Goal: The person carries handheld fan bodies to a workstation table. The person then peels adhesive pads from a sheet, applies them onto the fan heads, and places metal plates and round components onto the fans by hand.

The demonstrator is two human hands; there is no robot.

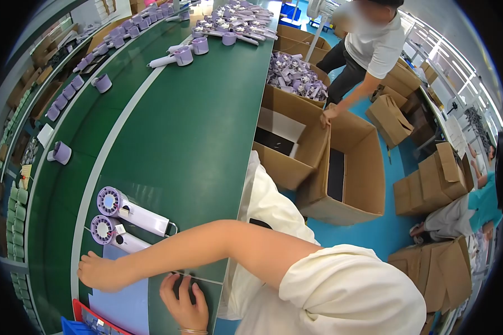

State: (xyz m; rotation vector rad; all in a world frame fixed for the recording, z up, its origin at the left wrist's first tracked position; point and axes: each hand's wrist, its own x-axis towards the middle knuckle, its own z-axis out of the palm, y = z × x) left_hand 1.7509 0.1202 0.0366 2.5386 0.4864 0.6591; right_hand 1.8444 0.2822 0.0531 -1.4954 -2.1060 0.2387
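At the near end of the green counter (201, 128), work looks partway through

From where I stand, two purple handheld fans lie next to each other by the worker's arm, and I'd judge both largely put together: each has its round grille and its handle. Whether either is finished, I can't say. Plenty seems left, going by the heap of purple pieces (235, 25) at the counter's far end, though I can't tell which of those have been dealt with.

The farther fan (141, 216) is fully visible, its head to the left, its long axis slanting across the counter and its looped handle end towards the worker's lap. The nearer fan (129, 241) runs nearly parallel, head also left, the end of its handle hidden by the forearm. Both grilles face up.

The right hand (103, 273) is at the edge of a blue sheet (131, 304), its fingers curled under; I can't tell whether they grip anything. The left hand (184, 301) is just beside that sheet, near the counter's edge, fingers loosely bent and well spread, with nothing visible in them.
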